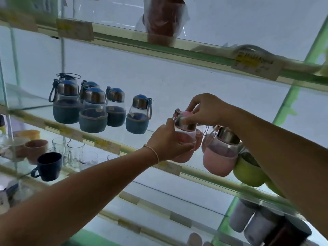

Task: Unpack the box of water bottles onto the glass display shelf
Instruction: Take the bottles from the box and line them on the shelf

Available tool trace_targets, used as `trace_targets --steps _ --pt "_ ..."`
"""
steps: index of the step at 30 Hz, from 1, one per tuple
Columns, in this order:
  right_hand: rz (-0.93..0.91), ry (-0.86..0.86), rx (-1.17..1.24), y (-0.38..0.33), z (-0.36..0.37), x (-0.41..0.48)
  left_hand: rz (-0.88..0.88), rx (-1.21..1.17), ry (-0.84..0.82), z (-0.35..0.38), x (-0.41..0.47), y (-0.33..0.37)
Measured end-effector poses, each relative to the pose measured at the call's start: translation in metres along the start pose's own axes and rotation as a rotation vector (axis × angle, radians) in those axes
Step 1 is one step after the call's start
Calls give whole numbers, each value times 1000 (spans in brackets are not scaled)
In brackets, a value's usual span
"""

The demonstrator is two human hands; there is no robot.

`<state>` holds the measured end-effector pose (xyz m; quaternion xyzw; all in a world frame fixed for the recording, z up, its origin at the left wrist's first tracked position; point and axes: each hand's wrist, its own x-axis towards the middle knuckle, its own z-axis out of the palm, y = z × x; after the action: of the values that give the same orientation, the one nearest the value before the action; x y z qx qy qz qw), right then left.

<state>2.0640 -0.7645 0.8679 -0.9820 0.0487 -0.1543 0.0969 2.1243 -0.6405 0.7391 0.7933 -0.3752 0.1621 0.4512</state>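
A pink-sleeved water bottle point(185, 132) with a steel cap stands at the front of the glass display shelf point(110, 147). My left hand point(167, 141) grips its body from the left. My right hand point(205, 110) pinches its cap from above. Another pink bottle point(221, 155) stands just to the right, partly behind my right forearm, with a third pink one half hidden between them. Several blue-sleeved bottles point(93, 110) are grouped on the same shelf to the left. A green-sleeved bottle point(248, 173) sits at the right, mostly hidden by my arm.
The shelf below holds mugs point(48, 166) and clear glasses point(76, 151) at the left. A wrapped brown cup point(162, 20) stands on the shelf above. Grey cylinders point(255, 226) lie on a lower shelf at the right. Price tags point(107, 145) line the shelf edges.
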Motion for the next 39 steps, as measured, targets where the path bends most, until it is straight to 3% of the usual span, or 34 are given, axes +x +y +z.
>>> trace_targets --steps 39 --pt "70 -70 -13 19 -4 -4 6 41 29 33 5 7"
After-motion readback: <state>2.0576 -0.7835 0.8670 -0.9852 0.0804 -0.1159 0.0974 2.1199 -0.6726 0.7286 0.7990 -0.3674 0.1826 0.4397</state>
